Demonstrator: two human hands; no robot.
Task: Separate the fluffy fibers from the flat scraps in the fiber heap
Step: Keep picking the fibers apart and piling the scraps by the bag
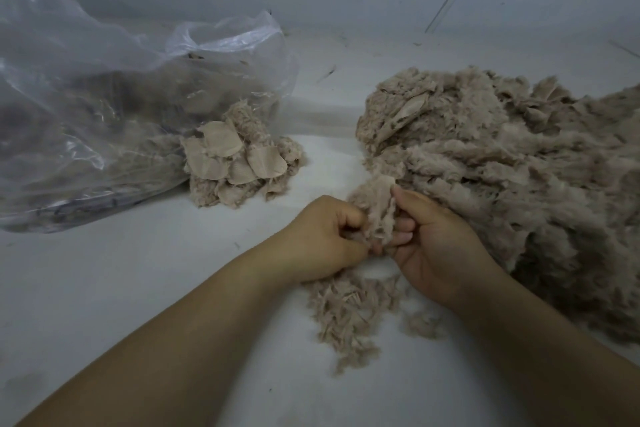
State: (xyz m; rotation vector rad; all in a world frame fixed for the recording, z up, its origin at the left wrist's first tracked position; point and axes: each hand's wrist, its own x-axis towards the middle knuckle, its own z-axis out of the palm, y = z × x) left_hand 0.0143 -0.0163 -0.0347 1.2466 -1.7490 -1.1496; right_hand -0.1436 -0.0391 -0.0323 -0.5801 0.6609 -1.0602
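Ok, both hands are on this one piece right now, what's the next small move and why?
Probably pull the hands apart to strip the fluff. The left hand and right hand both pinch one piece whose flat backing shows on top; loose fluff already lies below, and stripped flat scraps sit by the plastic bag.

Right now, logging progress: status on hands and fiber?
Left hand and right hand both pinching one fluffy scrap. Big heap unsorted. Nothing blocking.
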